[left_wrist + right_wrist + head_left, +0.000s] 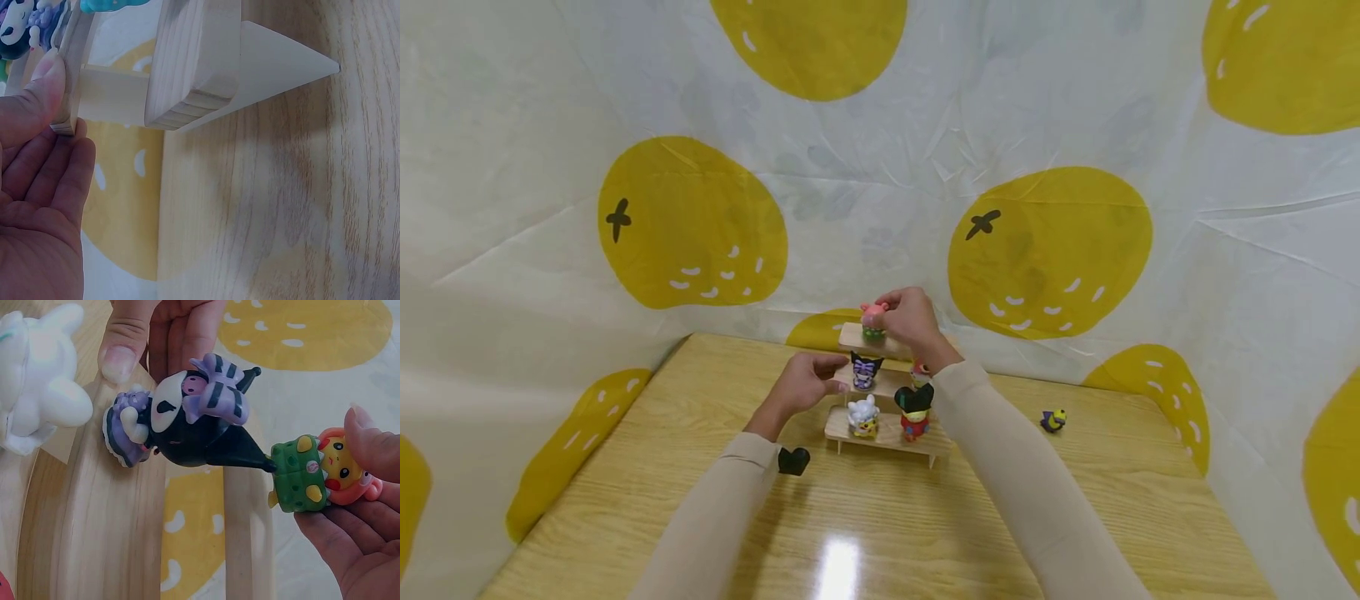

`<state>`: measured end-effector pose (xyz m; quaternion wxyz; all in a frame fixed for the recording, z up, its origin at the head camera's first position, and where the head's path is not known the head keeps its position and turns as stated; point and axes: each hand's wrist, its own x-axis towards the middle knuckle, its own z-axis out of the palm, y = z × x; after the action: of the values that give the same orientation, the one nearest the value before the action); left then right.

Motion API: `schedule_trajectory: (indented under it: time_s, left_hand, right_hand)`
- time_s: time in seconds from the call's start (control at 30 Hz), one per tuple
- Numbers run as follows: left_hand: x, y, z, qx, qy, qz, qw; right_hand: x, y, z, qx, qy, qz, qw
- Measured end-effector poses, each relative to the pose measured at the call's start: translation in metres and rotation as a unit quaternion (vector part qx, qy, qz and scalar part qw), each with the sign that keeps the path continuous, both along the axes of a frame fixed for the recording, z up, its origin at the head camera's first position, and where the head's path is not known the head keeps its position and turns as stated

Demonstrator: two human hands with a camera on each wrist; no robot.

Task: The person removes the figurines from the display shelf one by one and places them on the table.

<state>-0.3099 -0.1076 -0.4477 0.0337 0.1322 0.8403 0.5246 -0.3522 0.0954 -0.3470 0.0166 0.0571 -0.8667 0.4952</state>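
Note:
A three-tier wooden display stand (887, 432) stands on the table. My left hand (801, 385) pinches the left end of its middle shelf, thumb on top and fingers beneath, as the left wrist view shows. At the top shelf, my right hand (912, 317) holds a small toy figure (300, 475) with a pink hood, yellow face and green base. On the middle shelf, beside my left thumb, is a black-hooded figure (203, 434) with a striped purple bow. A red-topped figure (920, 373) there is partly hidden by my right arm.
The bottom shelf bears a white-hooded figure (862, 415) and a red figure with a big black hat (914, 412). A small yellow and dark figure (1053, 420) lies on the table (1120, 500) to the right. A fruit-patterned cloth (865, 217) hangs behind.

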Motion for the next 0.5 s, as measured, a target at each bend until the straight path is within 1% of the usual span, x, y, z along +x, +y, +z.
schedule_trajectory:
  time_s: [0.2, 0.37, 0.5]
  left_hand:
    - [0.000, 0.000, -0.001, -0.007, 0.012, -0.002, 0.9999]
    - [-0.001, -0.001, -0.003, -0.016, 0.025, -0.003, 0.9996]
    - [-0.001, -0.001, -0.003, -0.012, 0.022, -0.004, 0.9997]
  right_hand:
    - [0.002, 0.004, 0.003, 0.005, 0.012, 0.001, 1.000]
    - [0.003, 0.008, 0.004, 0.004, 0.008, 0.003, 1.000]
    - [0.003, 0.011, 0.005, 0.006, 0.009, 0.000, 1.000]
